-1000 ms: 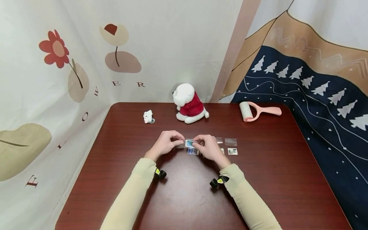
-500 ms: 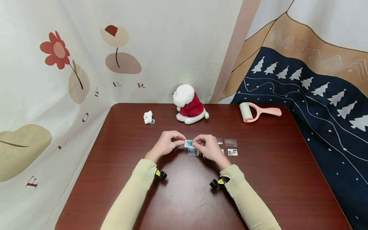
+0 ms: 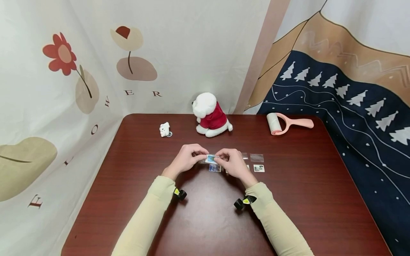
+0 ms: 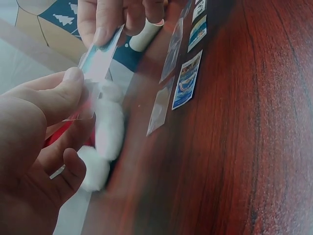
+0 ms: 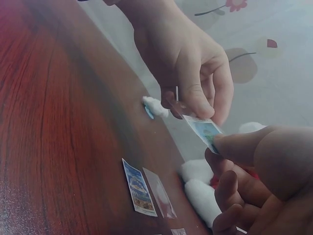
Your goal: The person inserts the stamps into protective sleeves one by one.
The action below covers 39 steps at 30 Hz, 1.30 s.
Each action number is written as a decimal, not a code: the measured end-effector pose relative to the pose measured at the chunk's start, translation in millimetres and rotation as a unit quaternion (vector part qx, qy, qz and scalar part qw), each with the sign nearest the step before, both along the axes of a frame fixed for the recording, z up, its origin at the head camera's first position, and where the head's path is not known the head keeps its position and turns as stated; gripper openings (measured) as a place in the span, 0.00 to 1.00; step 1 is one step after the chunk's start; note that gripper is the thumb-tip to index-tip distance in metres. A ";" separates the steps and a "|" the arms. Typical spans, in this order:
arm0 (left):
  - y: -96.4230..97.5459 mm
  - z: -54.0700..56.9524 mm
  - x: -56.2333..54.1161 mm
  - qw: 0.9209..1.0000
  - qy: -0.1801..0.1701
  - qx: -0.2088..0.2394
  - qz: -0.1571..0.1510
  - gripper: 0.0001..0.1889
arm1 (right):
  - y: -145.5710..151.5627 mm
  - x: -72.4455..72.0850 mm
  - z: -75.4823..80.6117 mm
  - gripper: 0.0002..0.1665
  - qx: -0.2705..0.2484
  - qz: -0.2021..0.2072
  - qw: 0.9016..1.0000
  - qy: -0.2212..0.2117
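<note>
Above the middle of the table, my left hand (image 3: 188,156) pinches a small clear plastic sleeve (image 4: 89,105) between thumb and fingers. Thumb and fingertips of my right hand (image 3: 233,163) grip a blue-green postage stamp (image 5: 204,130) with a white border. Stamp and sleeve overlap at the left fingertips; how far one lies inside the other I cannot tell. Under the hands a dark blue stamp (image 3: 215,168) lies flat beside another clear sleeve (image 4: 160,108). Further right lie a pale stamp (image 3: 259,168) and a clear sleeve (image 3: 257,158), with others partly hidden by my right hand.
At the back of the brown table (image 3: 205,220) sits a white plush dog (image 3: 211,115) in a red top. Left of it is a small white figure (image 3: 164,129) with a cord. A pink-handled lint roller (image 3: 289,123) lies at the back right.
My left fingers have edged slightly right toward the stamp. Both hands keep hold, and the things on the table stay where they were.
</note>
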<state>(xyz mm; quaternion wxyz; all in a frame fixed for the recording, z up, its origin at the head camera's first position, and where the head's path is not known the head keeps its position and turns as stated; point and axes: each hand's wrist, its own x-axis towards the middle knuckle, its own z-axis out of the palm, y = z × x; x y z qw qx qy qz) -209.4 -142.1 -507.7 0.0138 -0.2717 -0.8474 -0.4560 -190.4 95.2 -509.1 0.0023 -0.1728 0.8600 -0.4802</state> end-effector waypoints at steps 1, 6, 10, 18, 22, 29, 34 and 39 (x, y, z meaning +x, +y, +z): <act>0.3 0.1 0.0 1.000 0.003 -0.001 -0.002 0.05 | -0.1 0.3 0.6 0.03 -0.001 0.000 1.000 -0.001; 1.1 0.3 0.3 1.000 0.002 -0.011 -0.018 0.07 | -0.1 1.2 2.0 0.03 -0.004 -0.006 1.000 -0.006; 0.4 2.5 2.4 0.999 0.002 -0.028 -0.035 0.12 | 0.1 0.9 1.5 0.03 -0.011 -0.009 1.000 -0.013; -1.0 7.7 8.9 0.994 0.028 -0.098 -0.028 0.20 | -0.9 0.2 -0.3 0.04 -0.033 -0.008 0.999 -0.033; -3.0 7.0 9.7 0.995 0.028 -0.095 -0.020 0.20 | -2.1 0.1 0.1 0.04 -0.042 -0.004 0.998 -0.036; -4.1 6.8 8.3 0.996 0.017 -0.087 -0.011 0.22 | 0.2 -0.2 5.1 0.08 -0.058 0.012 0.997 -0.051; -3.3 6.2 8.8 0.996 0.024 -0.079 -0.013 0.22 | 1.0 0.7 6.1 0.08 -0.070 0.015 0.995 -0.064; -1.3 6.5 9.5 0.998 0.019 -0.062 -0.021 0.21 | 1.0 1.8 5.1 0.05 -0.079 0.013 0.995 -0.065</act>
